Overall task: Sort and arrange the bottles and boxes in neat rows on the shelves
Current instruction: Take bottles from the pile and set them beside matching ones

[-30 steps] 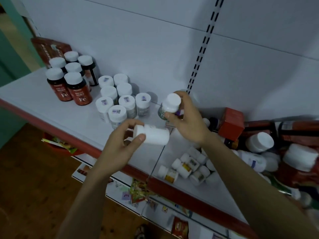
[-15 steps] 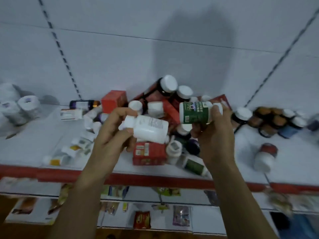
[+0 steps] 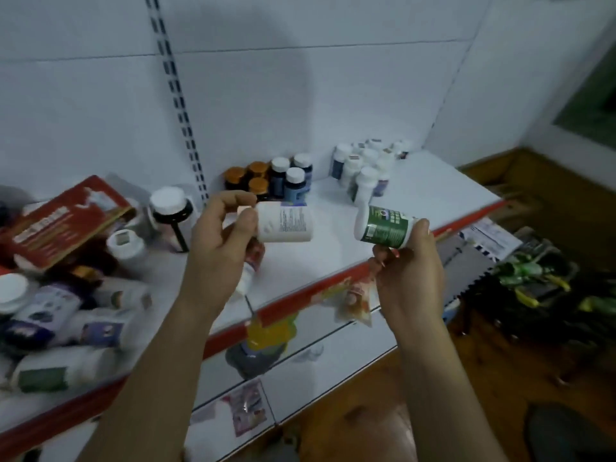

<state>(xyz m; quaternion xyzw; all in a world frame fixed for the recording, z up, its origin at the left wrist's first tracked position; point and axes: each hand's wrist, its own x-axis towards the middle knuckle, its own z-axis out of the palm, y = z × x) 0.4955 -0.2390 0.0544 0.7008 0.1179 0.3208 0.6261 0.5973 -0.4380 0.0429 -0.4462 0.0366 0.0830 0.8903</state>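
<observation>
Head view has swung right since half a second ago: the jumbled pile (image 3: 66,295) we were facing now lies at nine o'clock, while amber-capped jars (image 3: 248,176) at twelve and white-capped bottles (image 3: 363,168) at one o'clock stand upright on the shelf (image 3: 433,195). Our left hand (image 3: 216,248) keeps thumb and curled fingers round the white bottle (image 3: 286,221), held sideways over the bare middle. Our right hand (image 3: 410,275) grips the tilted green-labelled bottle (image 3: 383,225) at three o'clock of it. We judge both are headed for matching rows.
</observation>
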